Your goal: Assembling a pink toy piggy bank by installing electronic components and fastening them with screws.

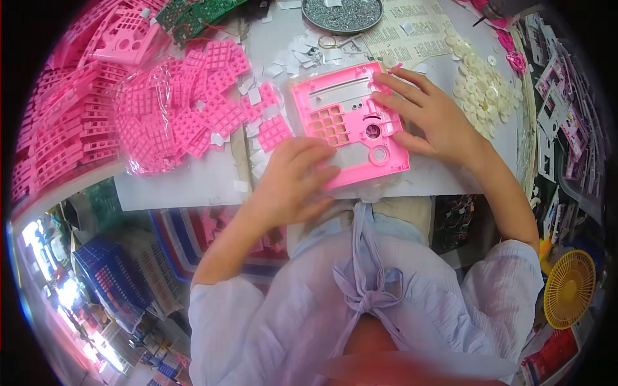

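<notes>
A pink plastic casing panel lies in front of me, with square key openings, a long slot and round holes. My right hand grips its right side, fingertips and thumb on the edge. At its lower left, my left hand hovers with fingers apart, slightly blurred; whether the fingertips touch the casing I cannot tell. A small pink keypad grid lies just left of the casing, among more pink keypad grids. Loose white paper pieces are scattered beyond the casing.
Stacked pink casings fill the far left, beside a clear bag of keypad grids. A green circuit board and a round tray of small metal parts lie at the back. White discs are heaped at right.
</notes>
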The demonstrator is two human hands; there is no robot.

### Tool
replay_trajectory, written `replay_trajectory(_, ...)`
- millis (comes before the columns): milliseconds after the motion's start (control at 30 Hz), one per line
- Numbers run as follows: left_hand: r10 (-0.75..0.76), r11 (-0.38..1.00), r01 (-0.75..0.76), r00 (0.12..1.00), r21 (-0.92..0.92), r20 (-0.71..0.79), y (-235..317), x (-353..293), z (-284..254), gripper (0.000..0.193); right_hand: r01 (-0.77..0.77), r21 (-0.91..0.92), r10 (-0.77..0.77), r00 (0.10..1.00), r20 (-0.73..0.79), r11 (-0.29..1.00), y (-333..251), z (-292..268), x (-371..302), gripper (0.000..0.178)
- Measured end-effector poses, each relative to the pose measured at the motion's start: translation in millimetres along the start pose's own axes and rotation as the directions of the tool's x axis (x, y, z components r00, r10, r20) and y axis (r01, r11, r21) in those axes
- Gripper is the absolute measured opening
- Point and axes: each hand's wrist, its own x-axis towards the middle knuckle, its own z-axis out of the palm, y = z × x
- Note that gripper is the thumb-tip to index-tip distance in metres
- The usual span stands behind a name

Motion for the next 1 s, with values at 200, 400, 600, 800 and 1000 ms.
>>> replay_trajectory(200, -0.009, 0.999, 0.006, 0.997, 0.054, 0.07, -11, 5, -8, 0.049, -0.004, -0.03, 0.005, 0.998, 0.057, 1.0, 6, 4, 9, 0.055)
replay_trajectory(400, -0.068, 0.994, 0.063, 0.996, 0.087, 0.053, 6, 35, 2, 0.057, -0.033, -0.075, 0.032, 0.999, -0.011, 0.997, -1, 16, 0, 0.05)
replay_trajectory(600, -0.099, 0.982, 0.067, 0.978, 0.175, 0.184, 3, 41, 11, 0.063, -0.437, 0.37, 0.558, 0.754, -0.346, 0.82, 104, -21, -12, 0.024)
replay_trajectory(800, -0.122, 0.983, 0.098, 0.98, 0.154, 0.158, 4, 40, 11, 0.062, -0.515, -0.16, 0.493, 0.855, -0.158, 0.842, 147, -52, 5, 0.022)
replay_trajectory(1000, -0.124, 0.983, 0.103, 0.983, 0.155, 0.133, 5, 37, 11, 0.06, -0.369, -0.37, 0.385, 0.922, -0.034, 0.852, 164, -56, 6, 0.013)
